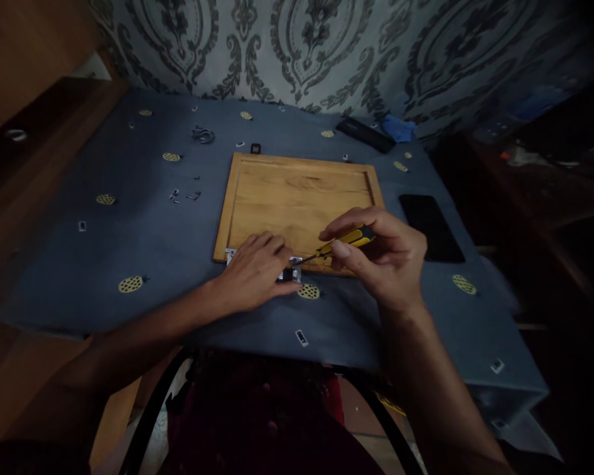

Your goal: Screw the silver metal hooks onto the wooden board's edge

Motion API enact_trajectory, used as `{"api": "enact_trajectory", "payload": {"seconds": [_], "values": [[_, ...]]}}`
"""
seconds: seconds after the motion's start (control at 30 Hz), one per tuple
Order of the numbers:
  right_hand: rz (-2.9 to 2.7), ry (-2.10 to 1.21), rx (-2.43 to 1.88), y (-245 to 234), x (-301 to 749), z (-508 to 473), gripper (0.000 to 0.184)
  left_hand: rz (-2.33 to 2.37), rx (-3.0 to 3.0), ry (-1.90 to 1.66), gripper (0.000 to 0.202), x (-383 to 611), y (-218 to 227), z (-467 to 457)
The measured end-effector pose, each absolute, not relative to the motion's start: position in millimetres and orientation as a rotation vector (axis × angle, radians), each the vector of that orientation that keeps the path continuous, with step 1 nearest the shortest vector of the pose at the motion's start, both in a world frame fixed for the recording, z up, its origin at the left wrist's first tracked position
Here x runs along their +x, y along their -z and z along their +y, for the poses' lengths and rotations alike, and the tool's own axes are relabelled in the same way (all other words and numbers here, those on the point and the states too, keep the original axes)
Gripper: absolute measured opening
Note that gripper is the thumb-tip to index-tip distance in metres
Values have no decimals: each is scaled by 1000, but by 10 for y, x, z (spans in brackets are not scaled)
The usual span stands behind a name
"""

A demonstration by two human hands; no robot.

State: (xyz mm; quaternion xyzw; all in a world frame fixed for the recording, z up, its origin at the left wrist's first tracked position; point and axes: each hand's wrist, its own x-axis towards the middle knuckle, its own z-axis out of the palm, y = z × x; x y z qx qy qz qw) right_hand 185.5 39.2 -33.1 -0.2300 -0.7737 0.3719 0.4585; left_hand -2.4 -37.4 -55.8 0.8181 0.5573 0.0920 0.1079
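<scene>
A wooden panel (297,191) with a raised frame lies flat on the table. At its near edge is a silver metal fitting (296,274), partly covered by my left hand (257,270). That hand holds it against the panel, palm down, with the thumb on the near side. My right hand (386,254) grips a yellow and black screwdriver (349,241) between thumb and fingers. The screwdriver tilts down to the left, its tip at the fitting. Whether a screw sits under the tip is too small to tell.
Several small screws (193,196) lie on the blue tablecloth (148,237) at the left. Behind them is a grey metal piece (202,135), and a small dark square part (255,148) lies behind the panel. A black phone (431,227), dark case (366,134) and blue cloth (398,128) are at the right.
</scene>
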Motion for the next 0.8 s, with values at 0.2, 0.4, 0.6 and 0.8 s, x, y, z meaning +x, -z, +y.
{"api": "enact_trajectory", "payload": {"seconds": [0.2,0.4,0.6,0.8], "values": [[-1923,-1210,-476,271,1931,383,15,1654,2390,-223,42,-20,541,-374],[-1894,-915,-544,328,1878,405,18,1657,2420,-268,41,-22,580,-374],[-1878,-658,-538,394,1816,341,17,1654,2419,-256,44,-21,580,-377],[-1590,-581,-573,422,1784,274,12,1637,2424,-282,40,-32,574,-378]]}}
